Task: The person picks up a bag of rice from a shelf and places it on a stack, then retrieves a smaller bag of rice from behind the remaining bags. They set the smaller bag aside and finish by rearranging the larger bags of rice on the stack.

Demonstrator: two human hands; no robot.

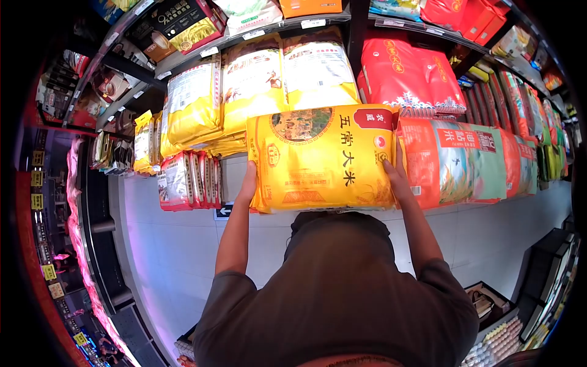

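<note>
A large yellow rice bag point(318, 159) with dark lettering and a red label lies sideways between my two hands. At its left end, my left hand point(249, 183) grips the edge. My right hand point(396, 174) holds the right end, its fingers partly hidden by the bag. Behind the bag are stacked yellow-and-white bags point(254, 79) and red bags point(406, 73). Just right of my right hand lies a red and light-green rice bag point(458, 162).
Shelves with a dark edge point(257, 33) curve overhead, carrying boxes and packets. Small red-and-white packs point(189, 180) stand at the left. A freezer-like case point(116, 244) runs down the left side. A box with egg trays point(498, 345) is at the lower right.
</note>
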